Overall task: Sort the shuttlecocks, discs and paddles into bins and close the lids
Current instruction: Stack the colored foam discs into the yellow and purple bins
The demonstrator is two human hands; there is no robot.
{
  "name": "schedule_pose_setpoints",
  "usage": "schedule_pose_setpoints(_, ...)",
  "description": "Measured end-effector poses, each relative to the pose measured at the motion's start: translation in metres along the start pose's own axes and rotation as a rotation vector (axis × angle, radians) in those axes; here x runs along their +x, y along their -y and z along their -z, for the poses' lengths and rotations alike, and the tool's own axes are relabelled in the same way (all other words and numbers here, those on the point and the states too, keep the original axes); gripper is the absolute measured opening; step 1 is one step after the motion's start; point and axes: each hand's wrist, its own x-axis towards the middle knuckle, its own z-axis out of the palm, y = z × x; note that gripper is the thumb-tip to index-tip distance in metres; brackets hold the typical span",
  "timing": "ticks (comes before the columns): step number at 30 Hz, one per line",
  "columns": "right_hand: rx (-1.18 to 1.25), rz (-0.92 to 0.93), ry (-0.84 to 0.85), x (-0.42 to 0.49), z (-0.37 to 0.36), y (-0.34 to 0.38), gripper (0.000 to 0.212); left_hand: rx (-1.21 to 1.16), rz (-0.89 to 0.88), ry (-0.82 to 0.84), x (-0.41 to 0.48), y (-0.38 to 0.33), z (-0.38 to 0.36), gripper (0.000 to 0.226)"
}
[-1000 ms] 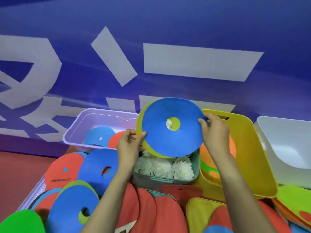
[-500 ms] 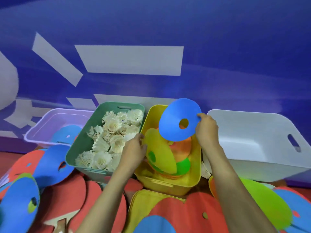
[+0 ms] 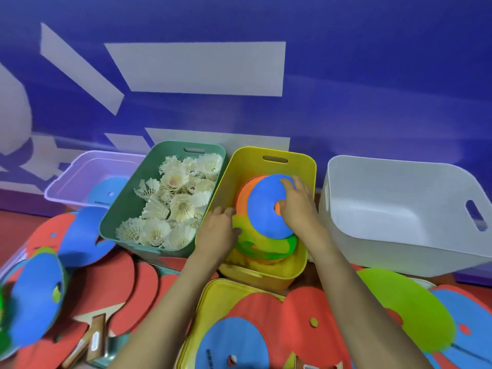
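A blue disc (image 3: 265, 209) lies on top of a stack of orange, yellow and green discs inside the yellow bin (image 3: 274, 155). My right hand (image 3: 296, 206) rests on the blue disc's right side, fingers spread over it. My left hand (image 3: 218, 230) is at the bin's left wall, fingers touching a yellow disc (image 3: 239, 222) in the stack. The green bin (image 3: 122, 209) to the left holds several white shuttlecocks (image 3: 175, 206). Red paddles (image 3: 127, 286) lie in front of the bins.
A lilac bin (image 3: 80, 166) at far left holds a blue disc. A white bin (image 3: 399, 187) stands tilted at right. A yellow lid (image 3: 210, 296) lies in front under loose red and blue discs. More loose discs (image 3: 37, 296) pile at left and right. A blue wall stands behind.
The blue disc came down from the air onto the stack in the yellow bin, with my right hand on it. My left hand lowered the yellow disc into the stack.
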Motion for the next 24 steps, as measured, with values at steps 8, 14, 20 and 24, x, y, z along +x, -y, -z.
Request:
schedule_pose_setpoints(8,-0.069,0.19,-0.001,-0.039,-0.003,0.037,0.047,-0.22,0.02,-0.178,-0.04,0.021,0.015,0.034)
schedule_pose_setpoints(14,0.021,0.437,-0.028,-0.08,-0.017,0.093,0.042,-0.297,0.009,-0.296,-0.061,0.065,0.036,0.028)
schedule_pose_setpoints(20,0.105,0.567,-0.071,-0.083,-0.059,0.174,0.037,-0.341,-0.02,-0.42,-0.052,0.159,0.067,0.026)
schedule_pose_setpoints(24,0.201,0.595,-0.056,-0.072,-0.102,0.253,0.034,-0.361,0.004,-0.405,-0.035,0.253,0.089,0.029)
